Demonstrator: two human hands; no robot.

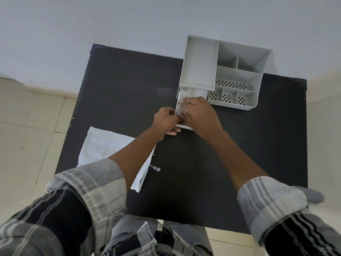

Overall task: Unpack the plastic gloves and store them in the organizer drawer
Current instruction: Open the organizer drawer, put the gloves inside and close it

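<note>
A grey organizer (200, 63) stands at the far right of the black table (120, 85). Its drawer (184, 126) is pulled out toward me. Clear plastic gloves (191, 93) lie bunched inside the drawer. My right hand (200, 112) lies on top of the gloves, fingers bent down onto them. My left hand (166, 119) is at the drawer's left front corner, fingers curled at the drawer's edge and the glove plastic, thumb under the drawer front. Which of the two it grips is hidden.
A white, opened package bag (103, 145) lies flat on the table's near left, partly under my left forearm. A small strip of clear tape (156, 168) lies beside it. The organizer's perforated compartments (230, 85) sit right of the drawer. A grey wall is behind.
</note>
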